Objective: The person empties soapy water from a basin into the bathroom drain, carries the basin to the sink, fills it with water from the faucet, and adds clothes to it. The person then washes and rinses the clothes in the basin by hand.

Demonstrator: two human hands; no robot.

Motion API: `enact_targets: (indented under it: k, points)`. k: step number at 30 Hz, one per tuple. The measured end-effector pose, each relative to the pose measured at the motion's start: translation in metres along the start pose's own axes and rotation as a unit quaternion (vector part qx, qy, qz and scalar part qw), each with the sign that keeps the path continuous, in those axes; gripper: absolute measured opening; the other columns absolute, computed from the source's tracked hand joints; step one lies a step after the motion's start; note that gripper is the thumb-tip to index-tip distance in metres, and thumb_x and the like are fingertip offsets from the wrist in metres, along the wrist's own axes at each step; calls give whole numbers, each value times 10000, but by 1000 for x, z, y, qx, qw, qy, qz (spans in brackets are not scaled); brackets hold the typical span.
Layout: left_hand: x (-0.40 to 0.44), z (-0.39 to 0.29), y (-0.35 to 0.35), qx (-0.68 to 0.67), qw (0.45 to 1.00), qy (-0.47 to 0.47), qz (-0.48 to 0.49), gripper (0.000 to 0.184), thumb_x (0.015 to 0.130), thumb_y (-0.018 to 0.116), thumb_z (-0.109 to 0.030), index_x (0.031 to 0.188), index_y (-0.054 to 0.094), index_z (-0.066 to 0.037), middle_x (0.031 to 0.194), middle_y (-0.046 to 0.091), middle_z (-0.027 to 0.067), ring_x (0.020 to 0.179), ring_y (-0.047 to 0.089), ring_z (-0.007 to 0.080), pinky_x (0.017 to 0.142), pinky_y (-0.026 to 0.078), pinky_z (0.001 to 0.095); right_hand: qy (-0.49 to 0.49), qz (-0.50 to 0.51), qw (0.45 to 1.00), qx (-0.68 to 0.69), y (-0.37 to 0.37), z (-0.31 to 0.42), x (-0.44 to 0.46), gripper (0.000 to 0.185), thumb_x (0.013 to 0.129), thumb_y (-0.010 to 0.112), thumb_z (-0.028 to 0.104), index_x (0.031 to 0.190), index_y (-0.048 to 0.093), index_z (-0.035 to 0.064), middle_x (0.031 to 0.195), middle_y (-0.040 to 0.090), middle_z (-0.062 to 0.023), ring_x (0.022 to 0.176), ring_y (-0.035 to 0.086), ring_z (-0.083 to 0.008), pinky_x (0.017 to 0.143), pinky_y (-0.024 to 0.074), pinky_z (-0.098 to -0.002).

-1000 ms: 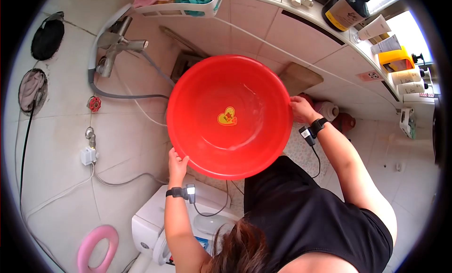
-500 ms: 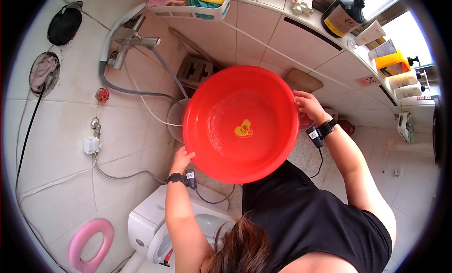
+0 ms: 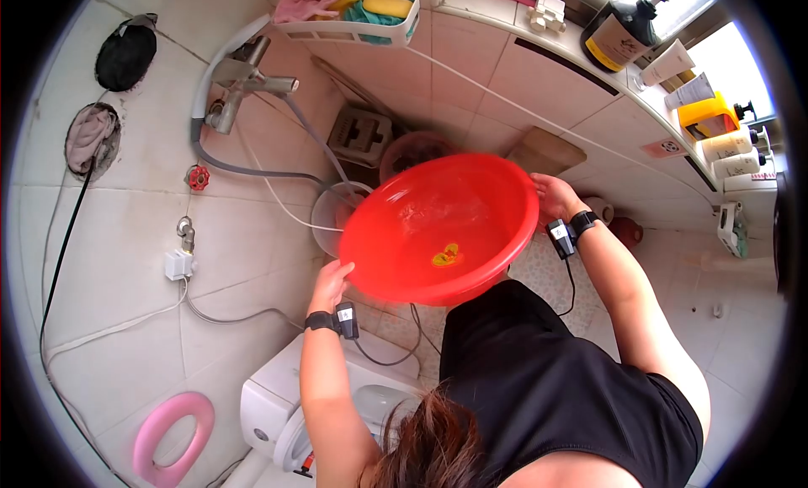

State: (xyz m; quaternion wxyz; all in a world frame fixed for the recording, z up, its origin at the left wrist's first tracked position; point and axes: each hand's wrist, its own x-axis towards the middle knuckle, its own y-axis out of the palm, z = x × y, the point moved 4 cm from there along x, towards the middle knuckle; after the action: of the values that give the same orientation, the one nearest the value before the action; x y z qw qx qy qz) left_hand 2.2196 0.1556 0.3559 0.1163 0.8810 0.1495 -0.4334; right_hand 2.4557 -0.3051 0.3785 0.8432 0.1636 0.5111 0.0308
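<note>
Red basin (image 3: 442,225) hangs raised, tilted, not set down | left hand (image 3: 328,282) clamps it, 8 o'clock | right hand (image 3: 552,197) likewise, 2 o'clock | possibly wet inside

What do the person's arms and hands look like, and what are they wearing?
Both the left hand and right hand are gloveless, and the forearms are bare of sleeves. Each wrist has a black band with a small dark box bearing a pale label. A thin dark cable runs from each box.

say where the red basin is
In the head view, the red basin is central, below and right of the faucet, its rim held by the left hand and right hand.
</note>
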Motion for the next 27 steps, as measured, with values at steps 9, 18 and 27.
enact_targets:
  k: [9, 18, 27]
  points:
    - [42, -8, 15, -129, 991, -2, -27, 199, 883, 541, -133, 1051, 559, -27, 1003, 619, 61, 887, 595, 169, 774, 477, 308, -4, 35, 999, 34, -33, -17, 50, 239, 924, 425, 183, 1070, 533, 27, 1064, 616, -84, 972, 574, -197, 853, 452, -301]
    - [84, -28, -15, -177, 982, -43, -44, 142, 918, 463, -130, 1023, 526, -57, 893, 606, 50, 770, 594, 143, 631, 516, 253, -12, -35, 999, -34, -9, -20, 48, 204, 854, 469, 17, 1032, 543, 83, 917, 605, -36, 832, 603, -171, 716, 541, -338]
    - [104, -70, 11, -145, 980, -34, -133, 317, 906, 420, -60, 1221, 439, -86, 899, 612, 68, 642, 592, 133, 517, 506, 224, -11, -56, 997, 49, -31, -23, 77, 90, 854, 476, 6, 913, 544, 14, 828, 591, -90, 714, 614, -191, 597, 572, -314]
